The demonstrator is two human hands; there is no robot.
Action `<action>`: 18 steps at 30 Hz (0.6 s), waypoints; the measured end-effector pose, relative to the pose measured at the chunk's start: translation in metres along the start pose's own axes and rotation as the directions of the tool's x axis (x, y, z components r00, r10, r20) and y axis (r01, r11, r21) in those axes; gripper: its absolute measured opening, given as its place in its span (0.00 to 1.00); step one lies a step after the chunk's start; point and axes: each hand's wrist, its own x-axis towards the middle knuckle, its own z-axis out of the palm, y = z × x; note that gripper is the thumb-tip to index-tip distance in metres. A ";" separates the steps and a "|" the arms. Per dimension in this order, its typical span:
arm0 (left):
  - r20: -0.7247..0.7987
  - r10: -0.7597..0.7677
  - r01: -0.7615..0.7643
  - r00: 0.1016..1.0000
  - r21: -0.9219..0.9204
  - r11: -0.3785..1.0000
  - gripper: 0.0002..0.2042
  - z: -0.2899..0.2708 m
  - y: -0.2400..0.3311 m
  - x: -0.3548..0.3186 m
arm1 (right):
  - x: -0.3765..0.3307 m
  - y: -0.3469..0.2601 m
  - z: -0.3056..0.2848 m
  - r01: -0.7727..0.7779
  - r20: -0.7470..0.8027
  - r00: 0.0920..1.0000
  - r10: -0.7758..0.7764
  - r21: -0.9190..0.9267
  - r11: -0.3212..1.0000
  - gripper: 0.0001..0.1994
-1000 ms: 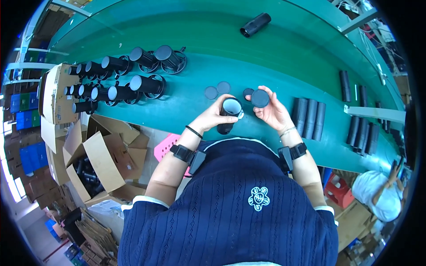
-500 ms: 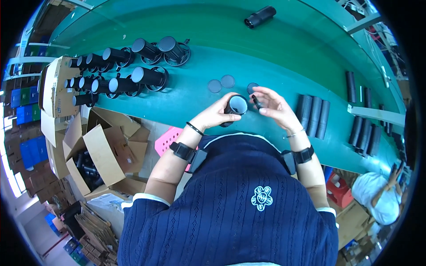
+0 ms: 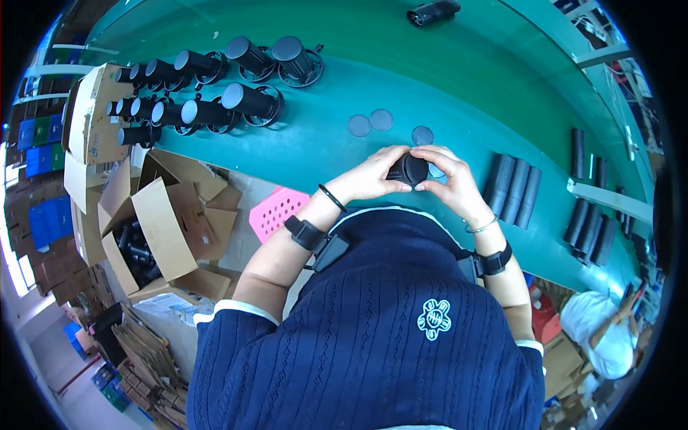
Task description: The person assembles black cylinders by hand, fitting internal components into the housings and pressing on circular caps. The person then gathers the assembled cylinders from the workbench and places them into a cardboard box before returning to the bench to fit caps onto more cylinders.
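Note:
Just in front of my body, both hands come together around a short black cylinder (image 3: 400, 170). My left hand (image 3: 374, 175) is closed round its left side, thumb near the front. On its end facing me sits a black round cap (image 3: 413, 170), which my right hand (image 3: 451, 179) grips by the edge between thumb and fingers. Whether the cap is fully seated I cannot tell. Something pale (image 3: 436, 170) shows partly behind the right fingers. Beyond the hands, two dark round discs (image 3: 381, 120) lie side by side on the green table, and another disc (image 3: 423, 135) rests nearer the right hand.
Rows of black cylindrical lamp-like housings (image 3: 247, 100) stand at the left of the table (image 3: 322, 150). Black tubes (image 3: 512, 190) lie at the right, and another tube (image 3: 433, 13) at the back. Open cardboard box (image 3: 168, 229), pink perforated stool (image 3: 279, 213) and a person (image 3: 602, 330) are nearby.
My right hand has brought the black cap leftward onto the cylinder's open, pale-lined end, which is now covered. Both hands have come together; the whole view has shifted slightly.

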 end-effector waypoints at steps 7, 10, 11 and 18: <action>-0.027 -0.011 0.011 1.000 0.030 0.999 0.37 0.004 0.006 0.000 | -0.001 -0.001 0.003 0.009 -0.066 0.998 -0.016 -0.112 0.994 0.27; -0.031 -0.038 0.038 0.999 0.005 0.999 0.36 0.007 0.003 0.003 | -0.001 -0.004 0.005 0.001 -0.073 0.997 -0.012 -0.156 0.988 0.27; -0.032 -0.039 0.039 0.999 0.005 0.999 0.36 0.008 0.003 0.003 | -0.001 -0.006 0.005 -0.008 -0.079 0.997 -0.006 -0.170 0.985 0.27; -0.038 -0.082 0.080 0.996 -0.033 0.996 0.32 0.006 0.007 0.003 | 0.001 -0.008 0.008 -0.022 -0.087 0.996 0.009 -0.158 0.987 0.25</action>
